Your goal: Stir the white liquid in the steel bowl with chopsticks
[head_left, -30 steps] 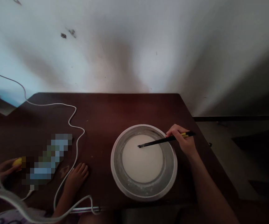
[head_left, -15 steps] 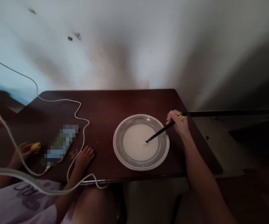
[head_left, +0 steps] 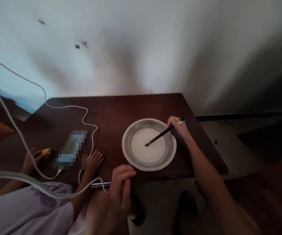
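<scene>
A metal bowl (head_left: 127, 160) with a pale rim stands on the table and holds a milky white liquid (head_left: 143, 153). My right hand (head_left: 178, 127) is closed around a pair of black chopsticks (head_left: 164, 132) with gold bands near the upper end. They slant down to the left over the bowl, their tips at the liquid's surface. My left hand (head_left: 122, 186) is raised in front of the table edge, just below the bowl's near left rim. Its fingers are loosely bent and apart from the thumb, with nothing visible in them.
Another person sits at the left, one hand (head_left: 95, 160) flat on the dark wooden table (head_left: 121, 107), the other hand (head_left: 32, 160) at a small yellow object (head_left: 46, 152). Between them lies a blurred-out phone (head_left: 71, 148) with a white cable (head_left: 92, 140). A wall (head_left: 141, 49) rises behind.
My left hand has come into view from below, near the bowl. The chopstick tips have moved left within the bowl, and my right hand has shifted slightly left. The camera view has shifted a little.
</scene>
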`<state>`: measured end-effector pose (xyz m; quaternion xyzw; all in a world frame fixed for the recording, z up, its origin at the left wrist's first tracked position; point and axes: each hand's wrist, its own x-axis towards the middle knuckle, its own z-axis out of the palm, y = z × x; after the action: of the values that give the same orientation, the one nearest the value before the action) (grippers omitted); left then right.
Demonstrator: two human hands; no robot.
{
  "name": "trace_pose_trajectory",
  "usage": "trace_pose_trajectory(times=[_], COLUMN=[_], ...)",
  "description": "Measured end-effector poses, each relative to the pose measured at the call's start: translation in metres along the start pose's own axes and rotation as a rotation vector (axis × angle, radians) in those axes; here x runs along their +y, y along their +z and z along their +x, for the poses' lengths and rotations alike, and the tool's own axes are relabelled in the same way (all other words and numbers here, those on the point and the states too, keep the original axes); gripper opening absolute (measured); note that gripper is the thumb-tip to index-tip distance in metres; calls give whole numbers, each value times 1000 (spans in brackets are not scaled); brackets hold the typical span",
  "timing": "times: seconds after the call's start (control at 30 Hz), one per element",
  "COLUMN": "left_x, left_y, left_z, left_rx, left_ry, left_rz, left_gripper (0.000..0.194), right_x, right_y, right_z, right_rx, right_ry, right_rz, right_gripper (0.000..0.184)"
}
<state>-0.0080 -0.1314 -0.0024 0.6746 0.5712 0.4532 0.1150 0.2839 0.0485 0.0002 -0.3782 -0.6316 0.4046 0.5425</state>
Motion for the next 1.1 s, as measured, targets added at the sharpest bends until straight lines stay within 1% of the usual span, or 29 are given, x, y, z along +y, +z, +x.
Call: trace_pose_trajectory(times=[0.07, 0.1, 0.13, 0.2, 0.23, 0.3, 0.37, 0.43, 0.47, 0.53, 0.6, 0.63, 0.7, 0.77, 0.87, 0.97, 1.03, 1.1], left_x=[9, 7, 2, -13, -20, -31, -34, -33, -32, -33, -35, -36, -36, -34, -31, -31, -32, -33], left_y=[13, 20, 26, 37, 42, 49, 54, 57, 58, 59, 59, 58, 57, 56, 54, 53, 53, 53], left_z=[16, 28, 43, 73, 86, 107, 119, 124, 125, 124, 122, 121, 120, 119, 119, 119, 118, 118], left_rx=[159, 236, 293, 322, 294, 189, -32, -180, -215, -243, -261, -277, -313, -327, -317, -317, -306, -287], left_ry=[-59, -133, -237, -498, -629, -886, -1041, -1134, -1156, -1154, -1120, -1107, -1099, -1101, -1116, -1131, -1141, -1142], left_rz=[-98, -170, -258, -486, -608, -887, -1112, -1213, -1234, -1248, -1245, -1242, -1231, -1207, -1167, -1172, -1197, -1219], left_gripper=[25, 26, 27, 30, 30, 30, 34, 36, 36, 37, 38, 38, 39, 39, 35, 33, 30, 28], right_x=[-3, -4, -4, -5, -5, -6, -8, -9, -9, -7, -6, -5, -5, -7, -14, -23, -29, -33], right_y=[0, -1, -2, -3, -3, -1, 1, 0, -1, -5, -7, -7, -3, 1, 3, -3, -6, -5], right_z=[0, 0, 0, -1, -1, -2, -3, -3, -2, -1, -1, -1, -2, -2, 1, 3, -1, -10], right_rx=[35, 75, 121, 176, 164, 70, -17, -4, 39, 145, 200, 184, 94, 27, 80, 144, 148, 121], right_ry=[-22, -27, -28, -9, 9, 43, 41, 1, -20, -34, 3, 34, 83, 89, 53, 41, 45, 56], right_rz=[-44, -53, -46, 4, 31, 43, -9, -69, -81, -59, -12, -1, -30, -84, -116, -131, -146, -154], right_gripper=[31, 31, 32, 32, 32, 32, 31, 31, 31, 31, 32, 33, 34, 34, 36, 39, 39, 37])
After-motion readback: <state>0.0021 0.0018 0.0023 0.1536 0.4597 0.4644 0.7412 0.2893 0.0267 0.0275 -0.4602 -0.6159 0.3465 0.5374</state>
